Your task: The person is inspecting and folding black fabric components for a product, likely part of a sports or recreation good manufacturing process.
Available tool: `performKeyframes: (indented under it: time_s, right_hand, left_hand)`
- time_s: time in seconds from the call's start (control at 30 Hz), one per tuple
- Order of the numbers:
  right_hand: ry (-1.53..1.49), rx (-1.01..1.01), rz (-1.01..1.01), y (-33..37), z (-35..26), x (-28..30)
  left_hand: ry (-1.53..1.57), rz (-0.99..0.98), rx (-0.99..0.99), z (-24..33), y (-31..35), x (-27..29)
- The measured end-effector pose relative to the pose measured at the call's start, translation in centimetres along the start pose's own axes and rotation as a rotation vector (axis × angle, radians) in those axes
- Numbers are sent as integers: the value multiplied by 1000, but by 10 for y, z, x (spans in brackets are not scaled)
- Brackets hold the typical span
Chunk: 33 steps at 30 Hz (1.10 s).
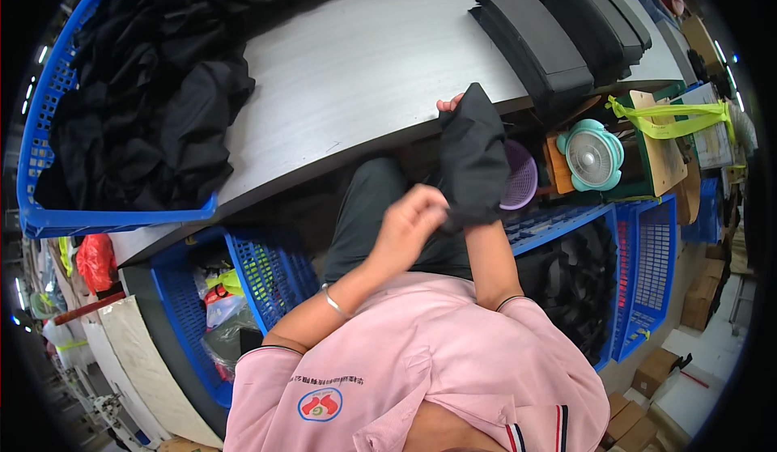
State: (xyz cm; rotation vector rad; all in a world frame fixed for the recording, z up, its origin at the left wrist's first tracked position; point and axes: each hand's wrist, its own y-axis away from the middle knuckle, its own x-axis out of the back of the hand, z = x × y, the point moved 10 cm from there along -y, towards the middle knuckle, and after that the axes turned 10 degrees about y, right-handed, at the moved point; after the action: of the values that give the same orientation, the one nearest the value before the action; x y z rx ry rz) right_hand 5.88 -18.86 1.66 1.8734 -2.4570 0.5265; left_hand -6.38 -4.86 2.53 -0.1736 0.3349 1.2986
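A black cloth bag [477,161] is drawn over my right forearm and covers most of that hand. Only a few curled fingertips of my right hand [450,103] show at the bag's far left edge, closed against the cloth. My left hand [414,216] is at the near left edge of the bag, its fingers bent and pinched together on the cloth; their tips are slightly blurred. Beyond my hands, a grey-white table [340,72] carries neat stacks of flat black pieces [542,43] on the right.
A blue basket [121,224] heaped with crumpled black cloth [162,120] stands at the left. Below the table are a blue crate [182,306] of mixed bags, a blue crate [647,266] on the right, a purple basket [522,177] and a turquoise fan [593,154].
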Motion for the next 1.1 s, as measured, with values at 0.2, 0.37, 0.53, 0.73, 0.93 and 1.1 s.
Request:
performKeyframes:
  time_s: [0.2,0.37,0.53,0.73,0.93,1.1]
  right_hand:
    - [-523,-423,9,57,33,-88]
    - [-93,-290,-339,83,-20,-92]
    - [-257,-24,-718,163,-91,-67]
    - [-196,-614,-369,153,11,-3]
    - [354,273,-31,85,-93,-7]
    - [92,-34,-140,67,-74,-4]
  left_hand:
    - [-391,545,-491,42,-71,76]
    - [28,465,-448,24,-139,145]
    - [-287,741,-532,91,-128,217]
    - [27,528,-419,114,-79,177]
    - [-370,292,-347,110,-38,58]
    - [-237,280,-408,113,-7,74]
